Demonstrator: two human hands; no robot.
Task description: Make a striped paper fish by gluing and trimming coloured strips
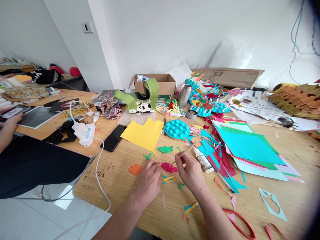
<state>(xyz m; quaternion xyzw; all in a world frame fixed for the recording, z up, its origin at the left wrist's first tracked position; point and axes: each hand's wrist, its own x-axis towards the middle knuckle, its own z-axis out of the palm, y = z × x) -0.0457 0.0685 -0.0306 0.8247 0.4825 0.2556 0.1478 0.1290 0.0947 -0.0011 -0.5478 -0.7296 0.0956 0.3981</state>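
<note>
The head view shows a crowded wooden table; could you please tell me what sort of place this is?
Probably a paper-craft workspace: the brown wooden table holds a stack of coloured paper sheets, a flat green paper fish and a white plastic squeeze bottle.

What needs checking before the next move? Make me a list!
1. Right hand holding the stick: ok.
2. Left hand at the pink fish's left end: ok.
3. Stick's lower tip touching the pink fish: cannot tell; it's over it, at least.
4. Green fish clear of the stick: ok.
5. Wood around the pink fish free of scraps: not ok; paper strips lie nearby.
</note>
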